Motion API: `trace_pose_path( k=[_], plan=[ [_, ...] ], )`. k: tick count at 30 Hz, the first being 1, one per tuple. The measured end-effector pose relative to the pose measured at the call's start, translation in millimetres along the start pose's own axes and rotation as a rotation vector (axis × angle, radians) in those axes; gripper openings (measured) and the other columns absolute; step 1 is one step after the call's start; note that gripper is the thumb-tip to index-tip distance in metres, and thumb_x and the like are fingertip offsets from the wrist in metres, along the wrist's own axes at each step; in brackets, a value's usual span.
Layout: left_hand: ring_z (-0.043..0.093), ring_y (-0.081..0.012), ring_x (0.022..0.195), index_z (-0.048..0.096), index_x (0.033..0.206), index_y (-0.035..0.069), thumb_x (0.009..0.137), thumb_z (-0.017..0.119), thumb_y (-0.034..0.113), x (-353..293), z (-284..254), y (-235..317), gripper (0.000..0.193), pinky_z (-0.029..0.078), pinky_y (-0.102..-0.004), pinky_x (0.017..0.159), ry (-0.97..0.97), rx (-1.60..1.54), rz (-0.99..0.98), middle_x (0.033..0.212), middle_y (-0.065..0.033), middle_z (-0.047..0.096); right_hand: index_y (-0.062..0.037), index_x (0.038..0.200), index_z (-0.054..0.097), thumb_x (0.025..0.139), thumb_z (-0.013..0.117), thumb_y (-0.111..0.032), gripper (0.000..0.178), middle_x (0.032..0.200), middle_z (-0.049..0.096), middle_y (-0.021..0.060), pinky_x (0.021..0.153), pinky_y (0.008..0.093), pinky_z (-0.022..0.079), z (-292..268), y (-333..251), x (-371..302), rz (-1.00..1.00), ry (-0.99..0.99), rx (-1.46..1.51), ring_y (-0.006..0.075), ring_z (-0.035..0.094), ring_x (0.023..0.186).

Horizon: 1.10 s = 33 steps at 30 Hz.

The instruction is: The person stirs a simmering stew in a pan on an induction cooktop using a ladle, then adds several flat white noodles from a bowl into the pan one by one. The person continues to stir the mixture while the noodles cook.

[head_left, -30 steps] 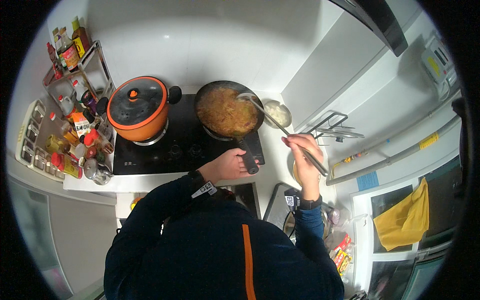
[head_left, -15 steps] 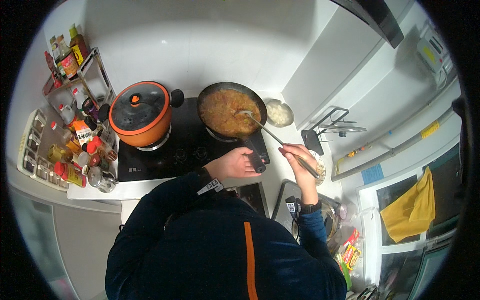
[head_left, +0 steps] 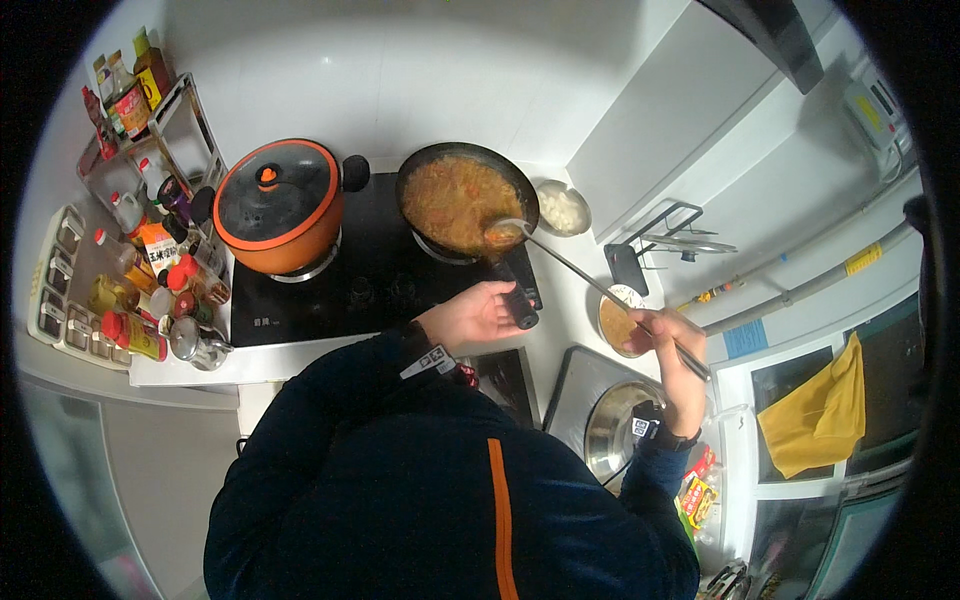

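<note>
Head view: stirring at the black hob.
Left hand fingers curl around the handle of the frying pan; right hand fingers pinch the long ladle, its bowl dipped at the pan's near rim beside the orange pot.

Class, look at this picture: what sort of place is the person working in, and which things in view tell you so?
Most likely a small home kitchen. A frying pan of food and an orange lidded pot sit on a black cooktop, with sauce bottles crowded alongside.
</note>
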<state>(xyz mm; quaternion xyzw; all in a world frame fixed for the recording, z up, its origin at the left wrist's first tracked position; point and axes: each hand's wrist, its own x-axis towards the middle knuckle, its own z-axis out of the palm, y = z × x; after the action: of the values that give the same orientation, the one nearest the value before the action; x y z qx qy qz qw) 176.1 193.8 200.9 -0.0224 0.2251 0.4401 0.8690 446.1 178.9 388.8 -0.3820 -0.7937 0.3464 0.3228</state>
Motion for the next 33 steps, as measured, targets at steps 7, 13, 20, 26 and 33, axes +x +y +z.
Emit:
trace_pose_path(
  k=[7, 13, 20, 26, 33],
  plan=[
    [0.054, -0.0268, 0.119, 0.052, 0.12, 0.0, 0.099, 0.055, 0.029, 5.8, -5.6, -8.9, 0.036, 0.042, -0.0456, 0.108, 0.053, 0.005, 0.058, 0.121, -0.0156, 0.059, -0.0007, 0.106, 0.07, 0.097, 0.053, -0.017, 0.025, 0.078, 0.066, 0.0118, 0.066, 0.0306, 0.052, 37.9, 19.1, 20.9, -0.111, -0.119, -0.26, 0.0214, 0.068, 0.069],
    [0.055, -0.0263, 0.119, 0.053, 0.119, 0.001, 0.098, 0.056, 0.031, 6.9, -6.9, -13.3, 0.037, 0.041, -0.0454, 0.109, 0.027, -0.007, 0.097, 0.12, -0.0144, 0.061, 0.0007, 0.112, 0.067, 0.101, 0.051, -0.024, 0.032, 0.087, 0.067, 0.0124, 0.072, 0.0283, 0.053, 79.7, 73.9, 39.5, -0.128, -0.058, -0.189, 0.0182, 0.07, 0.08],
    [0.058, -0.026, 0.114, 0.055, 0.116, 0.002, 0.098, 0.057, 0.03, 8.8, -5.8, -15.9, 0.033, 0.044, -0.0464, 0.106, 0.077, 0.009, 0.137, 0.117, -0.0139, 0.063, 0.0063, 0.12, 0.062, 0.104, 0.047, -0.028, 0.041, 0.099, 0.069, 0.0161, 0.08, 0.0307, 0.056, 119.6, 131.6, 62.2, -0.001, 0.089, 0.263, 0.0218, 0.07, 0.09],
    [0.061, -0.0265, 0.111, 0.056, 0.116, -0.002, 0.096, 0.059, 0.028, 17.2, -13.5, -15.2, 0.036, 0.047, -0.0459, 0.103, 0.066, -0.026, 0.132, 0.115, -0.0148, 0.065, 0.0076, 0.121, 0.059, 0.104, 0.045, -0.031, 0.045, 0.099, 0.069, 0.0181, 0.079, 0.0336, 0.057, 124.2, 134.8, 71.8, 0.053, 0.194, 0.484, 0.0249, 0.07, 0.089],
    [0.062, -0.0265, 0.109, 0.056, 0.116, -0.002, 0.096, 0.061, 0.027, 17.9, -16.2, -16.5, 0.035, 0.047, -0.0456, 0.103, 0.049, -0.046, 0.13, 0.112, -0.0147, 0.065, 0.0069, 0.117, 0.061, 0.102, 0.048, -0.034, 0.046, 0.093, 0.069, 0.021, 0.076, 0.0339, 0.057, 86.7, 110.8, 63.7, 0.034, 0.341, 0.502, 0.0265, 0.071, 0.083]
  ],
)
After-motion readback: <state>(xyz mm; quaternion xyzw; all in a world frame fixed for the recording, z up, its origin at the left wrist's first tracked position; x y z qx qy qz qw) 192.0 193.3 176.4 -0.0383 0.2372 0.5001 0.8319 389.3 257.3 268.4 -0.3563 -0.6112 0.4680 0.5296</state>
